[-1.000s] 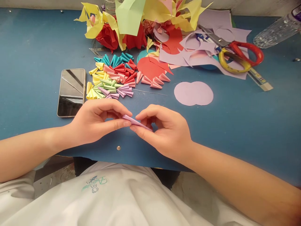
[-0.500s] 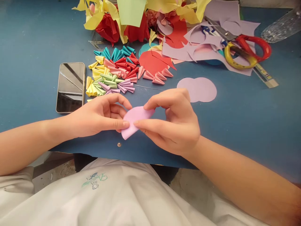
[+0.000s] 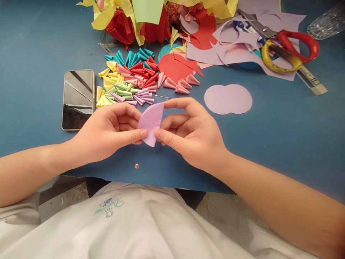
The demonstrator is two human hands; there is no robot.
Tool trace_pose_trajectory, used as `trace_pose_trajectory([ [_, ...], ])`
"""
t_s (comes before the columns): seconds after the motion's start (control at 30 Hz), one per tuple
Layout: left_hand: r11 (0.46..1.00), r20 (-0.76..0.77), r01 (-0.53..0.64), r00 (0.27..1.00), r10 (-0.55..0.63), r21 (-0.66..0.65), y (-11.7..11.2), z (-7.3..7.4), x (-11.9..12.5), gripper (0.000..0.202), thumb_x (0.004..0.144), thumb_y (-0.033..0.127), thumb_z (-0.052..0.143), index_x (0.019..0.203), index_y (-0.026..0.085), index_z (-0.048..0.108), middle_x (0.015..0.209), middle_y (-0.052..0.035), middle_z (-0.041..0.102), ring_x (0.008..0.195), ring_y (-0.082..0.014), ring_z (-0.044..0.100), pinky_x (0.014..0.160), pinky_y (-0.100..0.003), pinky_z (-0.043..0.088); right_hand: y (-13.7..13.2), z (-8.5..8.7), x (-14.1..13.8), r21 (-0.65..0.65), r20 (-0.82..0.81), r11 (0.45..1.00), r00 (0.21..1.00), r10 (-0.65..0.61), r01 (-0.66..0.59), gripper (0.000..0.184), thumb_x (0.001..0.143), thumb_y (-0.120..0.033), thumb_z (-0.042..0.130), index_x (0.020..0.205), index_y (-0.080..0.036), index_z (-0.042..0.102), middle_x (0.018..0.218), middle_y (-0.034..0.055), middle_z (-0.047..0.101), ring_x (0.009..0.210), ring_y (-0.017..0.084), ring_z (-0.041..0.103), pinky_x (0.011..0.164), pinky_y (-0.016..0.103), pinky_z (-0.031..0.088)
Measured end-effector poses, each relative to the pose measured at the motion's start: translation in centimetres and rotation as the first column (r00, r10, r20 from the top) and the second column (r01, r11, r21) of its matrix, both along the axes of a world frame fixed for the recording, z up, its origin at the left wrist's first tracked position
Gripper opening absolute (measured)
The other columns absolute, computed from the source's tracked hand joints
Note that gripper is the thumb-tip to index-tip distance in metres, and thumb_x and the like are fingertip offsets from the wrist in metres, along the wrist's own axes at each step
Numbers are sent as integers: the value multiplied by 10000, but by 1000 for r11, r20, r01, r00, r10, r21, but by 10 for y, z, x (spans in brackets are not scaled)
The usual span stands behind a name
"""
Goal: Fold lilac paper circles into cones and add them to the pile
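Both hands hold a lilac half-circle of folded paper [image 3: 151,122] upright above the near edge of the blue table [image 3: 35,54]. My left hand [image 3: 110,131] pinches its curved left side between thumb and fingers. My right hand [image 3: 188,135] pinches its straight right edge, forefinger on top and thumb at the bottom. Just beyond the hands lies a pile of small rolled paper cones [image 3: 129,81] in yellow, green, lilac, pink, red and teal, and a thin needle [image 3: 163,96].
A phone [image 3: 78,99] lies face up at the left. Two overlapping lilac paper circles [image 3: 228,99] lie to the right. At the back are paper scraps [image 3: 205,39], scissors with red and yellow handles [image 3: 285,50], a ruler [image 3: 312,81] and a clear bottle [image 3: 327,23].
The paper was a narrow folded strip held flat between my fingertips; it now shows as a half-circle turned upright. Both hands rose slightly toward the cones.
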State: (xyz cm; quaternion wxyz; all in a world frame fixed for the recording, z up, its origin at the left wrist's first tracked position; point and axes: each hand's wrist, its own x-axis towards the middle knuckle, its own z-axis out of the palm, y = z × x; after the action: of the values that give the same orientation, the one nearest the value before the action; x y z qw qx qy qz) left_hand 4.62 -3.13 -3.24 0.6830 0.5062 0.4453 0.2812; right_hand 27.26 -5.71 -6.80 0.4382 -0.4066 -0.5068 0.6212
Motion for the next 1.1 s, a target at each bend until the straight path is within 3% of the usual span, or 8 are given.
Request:
trace_pose_trajectory([
  [0.23,999,2,-50,999,51,-11,-2,0,-2,417,746,262,1023,924,187,654,834,12,791,778,-147,791,712,-226,672,-7,3,-4,32,41,999,999,11,-12,587,832,-260,917,1235,-294,491,818,-46,763,795,195,783,767,364,665],
  [0.53,997,-158,69,986,-62,35,-4,6,1,515,736,268,1004,1038,236,587,812,37,797,738,-205,802,637,-273,656,-16,4,-6,211,120,971,983,-138,111,462,843,-148,863,1167,-334,591,850,-41,771,714,178,731,712,359,648],
  [0.67,997,-89,64,994,-59,53,-2,2,0,478,753,220,989,1032,233,601,833,51,781,767,-172,788,664,-238,646,-13,9,-3,85,102,994,991,-82,74,376,849,-152,860,1105,-301,627,782,-41,766,701,177,748,697,344,653],
  [0.73,997,-73,62,996,-58,47,-1,-1,0,460,777,207,965,1062,237,605,891,45,787,839,-173,801,704,-230,652,-10,12,-1,-56,65,998,998,-19,23,323,866,-221,875,1077,-278,639,752,-31,767,686,179,756,683,340,656],
  [0.83,996,-59,93,994,-92,11,-1,-4,0,459,820,205,924,1140,232,597,944,25,789,885,-180,808,744,-241,668,-4,12,2,-171,40,985,999,29,-22,390,833,-359,947,1059,-262,644,739,-25,762,681,180,759,667,327,653],
  [0.93,989,-21,136,990,-138,-62,-1,-3,-2,435,865,203,895,1162,212,577,958,2,785,865,-166,797,756,-246,672,-2,9,2,-176,39,983,997,65,-57,466,760,-416,1008,928,-254,605,744,-23,746,668,172,740,627,305,627],
  [1.1,980,-89,150,983,-162,-128,-1,2,-5,532,865,266,926,1258,209,572,923,-23,769,879,-188,773,715,-246,648,-4,7,1,-77,123,992,987,106,-97,481,768,-336,992,691,-236,528,726,-9,705,643,152,673,605,299,577],
])
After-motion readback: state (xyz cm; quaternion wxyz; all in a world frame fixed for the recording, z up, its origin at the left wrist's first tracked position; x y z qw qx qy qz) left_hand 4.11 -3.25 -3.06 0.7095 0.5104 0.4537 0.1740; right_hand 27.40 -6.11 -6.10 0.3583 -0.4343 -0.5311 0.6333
